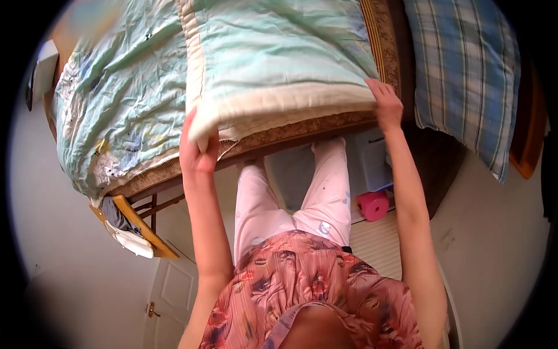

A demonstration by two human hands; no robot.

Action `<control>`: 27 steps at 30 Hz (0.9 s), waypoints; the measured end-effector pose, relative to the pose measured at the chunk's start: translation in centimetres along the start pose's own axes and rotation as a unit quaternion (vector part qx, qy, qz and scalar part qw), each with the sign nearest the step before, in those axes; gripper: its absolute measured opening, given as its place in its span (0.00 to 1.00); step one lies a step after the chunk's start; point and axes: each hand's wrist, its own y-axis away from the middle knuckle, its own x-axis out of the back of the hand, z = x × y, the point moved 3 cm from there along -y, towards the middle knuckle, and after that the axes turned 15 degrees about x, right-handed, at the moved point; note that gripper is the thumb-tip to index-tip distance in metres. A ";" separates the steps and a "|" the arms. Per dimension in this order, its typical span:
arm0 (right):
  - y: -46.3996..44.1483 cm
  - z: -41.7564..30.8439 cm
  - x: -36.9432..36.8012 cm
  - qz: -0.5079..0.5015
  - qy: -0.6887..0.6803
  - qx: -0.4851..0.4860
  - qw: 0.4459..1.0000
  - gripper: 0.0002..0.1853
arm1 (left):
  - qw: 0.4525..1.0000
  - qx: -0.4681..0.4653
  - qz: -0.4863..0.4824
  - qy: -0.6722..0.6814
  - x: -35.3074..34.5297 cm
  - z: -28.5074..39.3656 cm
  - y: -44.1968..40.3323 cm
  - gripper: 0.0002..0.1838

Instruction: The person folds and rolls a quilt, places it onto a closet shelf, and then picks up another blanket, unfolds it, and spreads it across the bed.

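Note:
A folded mint-green quilt [279, 52] with a cream border lies over the bed, its near edge lifted off the mattress side. My left hand [199, 148] is closed round the left end of that cream edge. At the opposite end, my right hand [385, 104] grips the border, fingers on top and thumb hidden. Between both hands the edge runs nearly straight, sagging slightly at left. Below it shows the brown patterned mattress [302, 126]. To the left spreads a crumpled, printed part of green bedding [125, 110].
A blue plaid pillow or cloth [465, 75] hangs at the bed's right end by a wooden board [530, 139]. Beneath the bed are a clear plastic box [372, 157] and a pink roll [373, 206]. A wooden chair [142, 227] holding a white bag [132, 242] stands at lower left.

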 end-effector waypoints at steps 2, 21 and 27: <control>2.2 0.4 1.6 0.033 0.050 0.027 0.998 0.30 | 0.941 -0.128 0.153 -0.272 -1.0 -1.1 1.9 0.14; -1.4 -8.3 -0.8 -0.157 -0.056 -0.002 0.986 0.39 | 0.653 -0.333 0.440 -0.518 9.7 -6.2 -4.6 0.10; -2.6 -8.3 -2.7 -0.251 -0.046 -0.019 0.967 0.40 | 0.618 -0.349 0.493 -0.503 12.8 -3.1 -2.9 0.07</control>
